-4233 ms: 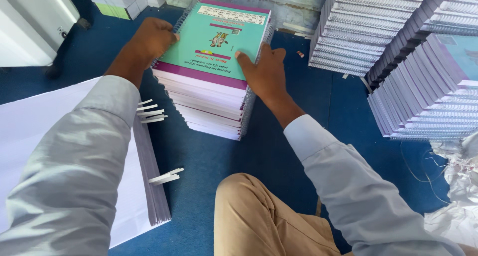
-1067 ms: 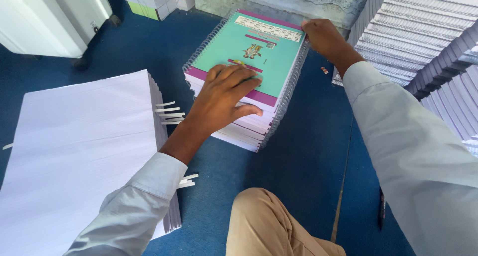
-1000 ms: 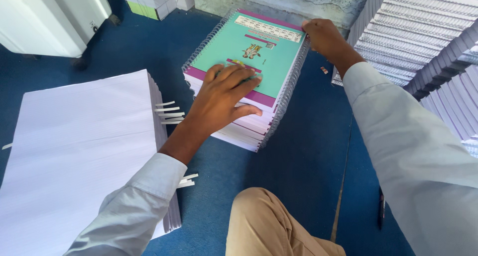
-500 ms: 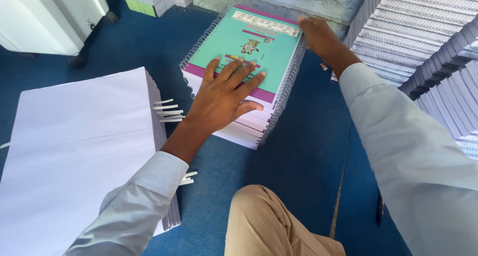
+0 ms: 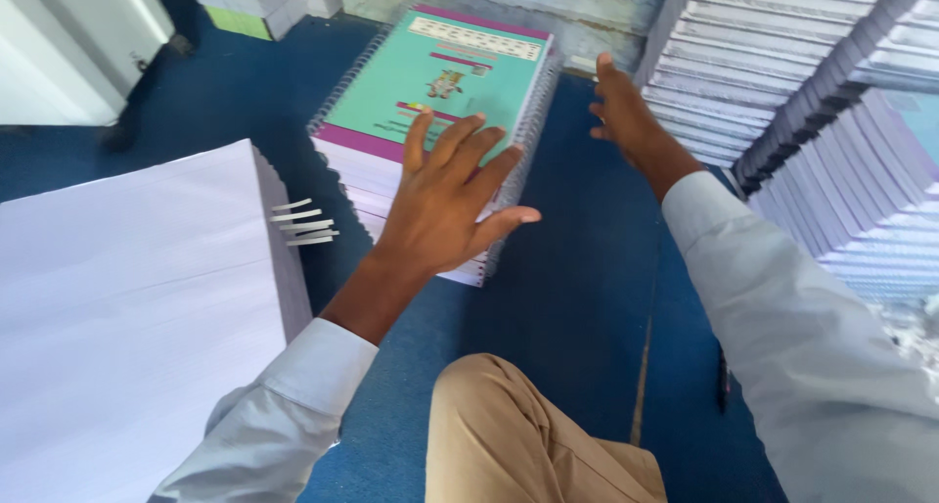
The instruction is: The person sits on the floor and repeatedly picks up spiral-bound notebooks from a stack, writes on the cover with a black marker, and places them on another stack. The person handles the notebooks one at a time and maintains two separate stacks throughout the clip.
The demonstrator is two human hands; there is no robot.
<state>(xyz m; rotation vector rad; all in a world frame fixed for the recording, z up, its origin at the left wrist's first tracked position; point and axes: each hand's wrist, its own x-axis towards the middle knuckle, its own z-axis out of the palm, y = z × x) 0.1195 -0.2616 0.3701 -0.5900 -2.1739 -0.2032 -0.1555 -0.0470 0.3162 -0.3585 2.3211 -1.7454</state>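
While the left hand (image 5: pixel 445 195) lies flat, fingers spread, on the near corner of the top notebook (image 5: pixel 440 77), it grips nothing; it only presses down on the teal and purple cover. That notebook crowns a stack of spiral-bound notebooks (image 5: pixel 411 185) standing on the blue floor (image 5: pixel 577 297), between a tall pile of white paper (image 5: pixel 127 307) on the left and slanting rows of bound books (image 5: pixel 782 102) on the right. The right hand (image 5: pixel 626 121) hangs in the air just beside the stack's far right corner, fingers loose and apart from the wire binding, holding nothing.

With only one palm on it, the stack looks uneven: lower notebooks jut out at the near edge, so a sideways push from the left hand could slide the upper ones off toward the paper pile. The wire coils along both sides could snag each other, or catch a finger, if the right hand closes in at an angle. Loose white strips (image 5: pixel 305 224) stick out of the paper pile close to the left sleeve (image 5: pixel 284 415), and a brush from that arm might pull them free. The leaning books on the right stand near the right forearm, so a bump there could tip them.
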